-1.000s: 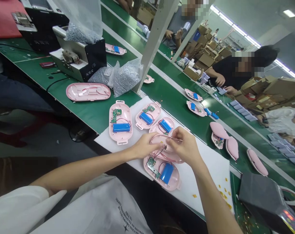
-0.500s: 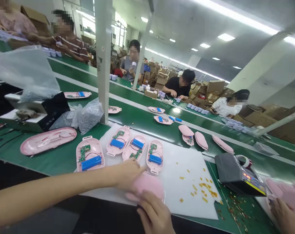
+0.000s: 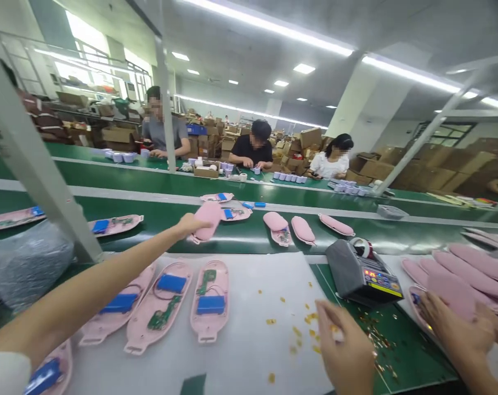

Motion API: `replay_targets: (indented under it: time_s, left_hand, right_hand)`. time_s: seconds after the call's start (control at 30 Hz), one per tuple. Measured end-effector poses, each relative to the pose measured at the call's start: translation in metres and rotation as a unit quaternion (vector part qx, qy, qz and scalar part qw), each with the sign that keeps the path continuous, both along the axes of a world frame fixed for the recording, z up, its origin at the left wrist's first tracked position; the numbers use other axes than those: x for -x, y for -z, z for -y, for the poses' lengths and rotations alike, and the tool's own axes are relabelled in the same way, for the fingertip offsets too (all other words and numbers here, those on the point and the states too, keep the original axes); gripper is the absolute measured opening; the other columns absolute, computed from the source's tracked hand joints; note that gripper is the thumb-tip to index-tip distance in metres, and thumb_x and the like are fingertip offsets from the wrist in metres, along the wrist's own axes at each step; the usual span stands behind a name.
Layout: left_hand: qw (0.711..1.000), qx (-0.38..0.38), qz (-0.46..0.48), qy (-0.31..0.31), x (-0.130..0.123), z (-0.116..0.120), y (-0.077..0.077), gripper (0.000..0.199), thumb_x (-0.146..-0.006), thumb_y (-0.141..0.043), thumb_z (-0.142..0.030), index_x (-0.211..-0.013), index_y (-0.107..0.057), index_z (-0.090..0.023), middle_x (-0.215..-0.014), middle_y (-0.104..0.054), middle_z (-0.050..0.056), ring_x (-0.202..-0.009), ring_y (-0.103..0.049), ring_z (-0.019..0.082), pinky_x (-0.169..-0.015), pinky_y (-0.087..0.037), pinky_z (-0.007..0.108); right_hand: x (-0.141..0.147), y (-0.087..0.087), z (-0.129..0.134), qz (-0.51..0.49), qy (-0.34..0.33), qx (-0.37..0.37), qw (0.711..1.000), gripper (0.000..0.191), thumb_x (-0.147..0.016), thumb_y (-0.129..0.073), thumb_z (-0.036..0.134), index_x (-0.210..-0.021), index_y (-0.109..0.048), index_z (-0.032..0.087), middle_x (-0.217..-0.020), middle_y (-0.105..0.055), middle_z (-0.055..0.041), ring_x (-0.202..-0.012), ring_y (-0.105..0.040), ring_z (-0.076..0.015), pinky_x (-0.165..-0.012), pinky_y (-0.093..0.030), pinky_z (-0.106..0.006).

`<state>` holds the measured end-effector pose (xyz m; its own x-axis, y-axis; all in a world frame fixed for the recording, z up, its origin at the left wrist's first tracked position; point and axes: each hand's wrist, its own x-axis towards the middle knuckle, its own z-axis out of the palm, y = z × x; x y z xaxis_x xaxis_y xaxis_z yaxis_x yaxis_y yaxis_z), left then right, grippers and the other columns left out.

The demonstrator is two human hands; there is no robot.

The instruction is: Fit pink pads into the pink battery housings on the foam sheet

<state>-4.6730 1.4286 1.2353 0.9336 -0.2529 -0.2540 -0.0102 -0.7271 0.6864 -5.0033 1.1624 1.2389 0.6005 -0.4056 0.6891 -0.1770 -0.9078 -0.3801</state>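
Left grip (image 3: pixel 188 224) holds a pink case (image 3: pixel 208 215); I can't judge right grip (image 3: pixel 347 345); red digits (image 3: pixel 371 273) blur.

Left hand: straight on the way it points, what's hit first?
Probably the open pink shell with the blue battery, just past the pink case in the left hand. Depth is hard to judge from one view, so the gap is uncertain.

R grip (image 3: pixel 347 345) blurry, L grip (image 3: pixel 188 226) pt. hidden behind pink case (image 3: pixel 208 218), btm-L shell (image 3: pixel 66 366) partly off-frame
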Motion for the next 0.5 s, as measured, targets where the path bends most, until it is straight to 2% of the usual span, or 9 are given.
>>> replay_targets:
  time_s: [0.07, 0.1, 0.13, 0.2, 0.27, 0.3, 0.33, 0.4, 0.5]
  left_hand:
    - [1.0, -0.023, 0.006, -0.015, -0.019, 0.019, 0.007, 0.066, -0.066, -0.076, -0.047, -0.108, -0.062, 0.002, -0.104, -0.068, 0.026, -0.09, -0.068, 0.032, -0.064, -0.054, 0.031]
    - [0.999, -0.037, 0.011, -0.018, -0.024, 0.022, 0.014, 0.067, -0.065, -0.076, -0.047, -0.107, -0.062, 0.003, -0.102, -0.068, 0.028, -0.09, -0.068, 0.035, -0.066, -0.055, 0.034]
    - [0.998, -0.051, 0.022, -0.024, -0.028, 0.022, 0.02, 0.07, -0.064, -0.076, -0.048, -0.108, -0.062, 0.004, -0.103, -0.067, 0.03, -0.094, -0.067, 0.039, -0.071, -0.056, 0.039]
    - [0.993, -0.076, 0.077, -0.038, -0.035, 0.02, 0.031, 0.081, -0.064, -0.075, -0.049, -0.12, -0.056, 0.006, -0.122, -0.059, 0.035, -0.117, -0.056, 0.047, -0.088, -0.052, 0.049]
    - [0.982, -0.075, 0.173, 0.001, -0.049, 0.025, 0.036, 0.087, -0.071, -0.069, -0.052, -0.132, -0.047, 0.006, -0.14, -0.043, 0.037, -0.135, -0.038, 0.049, -0.106, -0.039, 0.056]
    - [0.973, -0.064, 0.216, 0.048, -0.058, 0.033, 0.035, 0.083, -0.077, -0.065, -0.053, -0.134, -0.046, 0.004, -0.143, -0.042, 0.035, -0.137, -0.035, 0.047, -0.11, -0.034, 0.056]
    - [0.963, -0.047, 0.246, 0.103, -0.067, 0.044, 0.034, 0.076, -0.082, -0.061, -0.055, -0.133, -0.049, 0.0, -0.142, -0.046, 0.031, -0.136, -0.04, 0.044, -0.111, -0.034, 0.054]
    - [0.947, -0.01, 0.257, 0.194, -0.086, 0.074, 0.032, 0.059, -0.089, -0.056, -0.056, -0.124, -0.058, -0.008, -0.128, -0.059, 0.021, -0.122, -0.055, 0.035, -0.105, -0.042, 0.048]
    - [0.944, 0.043, 0.225, 0.238, -0.104, 0.123, 0.034, 0.043, -0.094, -0.059, -0.05, -0.118, -0.062, -0.015, -0.117, -0.063, 0.009, -0.109, -0.062, 0.026, -0.095, -0.051, 0.042]
  right_hand:
    - [-0.075, 0.008, 0.003, -0.073, 0.012, -0.004, 0.997, 0.035, -0.091, -0.046, 0.038, -0.112, -0.067, 0.02, -0.106, -0.068, -0.0125, -0.102, -0.065, -0.0289, -0.084, -0.054, -0.041]
    - [-0.117, 0.01, 0.008, -0.213, 0.044, -0.004, 0.976, 0.038, -0.094, -0.043, 0.035, -0.12, -0.062, 0.016, -0.115, -0.065, -0.0147, -0.108, -0.062, -0.0261, -0.091, -0.05, -0.038]
    - [-0.158, 0.011, 0.015, -0.256, 0.049, -0.006, 0.965, 0.04, -0.091, -0.05, 0.034, -0.124, -0.06, 0.013, -0.119, -0.063, -0.0176, -0.111, -0.06, -0.027, -0.094, -0.047, -0.037]
    - [-0.23, 0.014, 0.035, -0.324, 0.062, -0.015, 0.944, 0.053, -0.081, -0.069, 0.036, -0.126, -0.058, 0.009, -0.124, -0.059, -0.023, -0.118, -0.055, -0.0323, -0.1, -0.041, -0.041]
    - [-0.28, 0.021, 0.056, -0.348, 0.072, -0.03, 0.934, 0.067, -0.07, -0.081, 0.034, -0.126, -0.057, 0.007, -0.127, -0.056, -0.0268, -0.122, -0.051, -0.0379, -0.102, -0.036, -0.046]
    - [-0.296, 0.027, 0.065, -0.362, 0.079, -0.039, 0.928, 0.069, -0.068, -0.082, 0.032, -0.126, -0.056, 0.007, -0.127, -0.055, -0.0275, -0.122, -0.051, -0.0392, -0.102, -0.035, -0.048]
    - [-0.306, 0.034, 0.073, -0.374, 0.086, -0.049, 0.922, 0.069, -0.068, -0.081, 0.029, -0.128, -0.055, 0.008, -0.126, -0.055, -0.0275, -0.121, -0.052, -0.0395, -0.101, -0.035, -0.049]
    - [-0.312, 0.046, 0.085, -0.388, 0.103, -0.066, 0.914, 0.063, -0.071, -0.076, 0.023, -0.129, -0.054, 0.008, -0.121, -0.058, -0.0263, -0.118, -0.055, -0.039, -0.098, -0.037, -0.049]
    - [-0.297, 0.056, 0.096, -0.377, 0.14, -0.079, 0.912, 0.057, -0.079, -0.068, 0.026, -0.131, -0.052, 0.009, -0.12, -0.058, -0.0267, -0.118, -0.055, -0.0382, -0.094, -0.04, -0.045]
